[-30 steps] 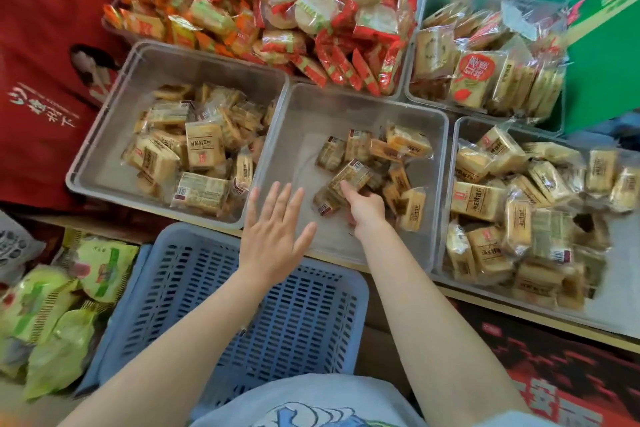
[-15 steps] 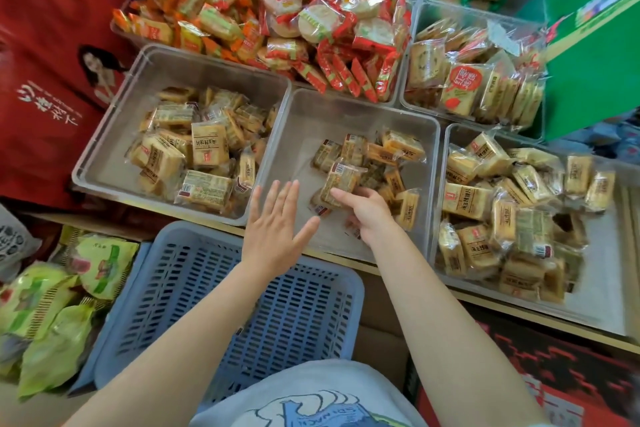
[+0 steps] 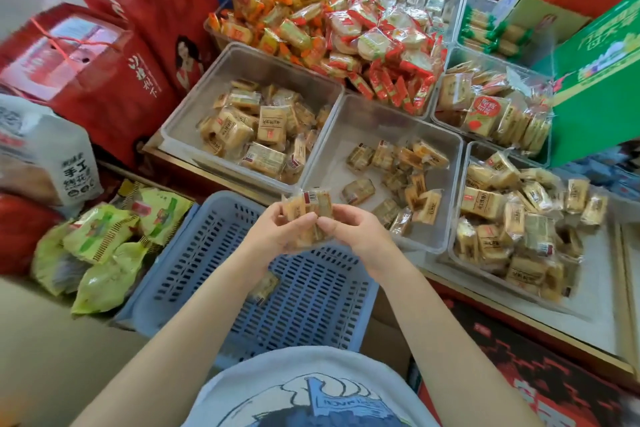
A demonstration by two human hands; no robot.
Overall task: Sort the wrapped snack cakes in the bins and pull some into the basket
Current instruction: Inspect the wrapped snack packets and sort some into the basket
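Both my hands hold a small bunch of wrapped snack cakes above the far edge of the blue slotted basket. My left hand grips them from the left and my right hand from the right. One wrapped cake lies in the basket under my left wrist. The middle clear bin holds several loose cakes. The left clear bin and the right clear bin are fuller with similar cakes.
Orange and red wrapped snacks pile up behind the bins. Red gift boxes stand at the left, green snack bags lie beside the basket, and a green carton sits at the right.
My right hand lifted cakes out of the middle bin and drew back over the basket. My left hand closed on the same bunch. A cake now lies in the basket.
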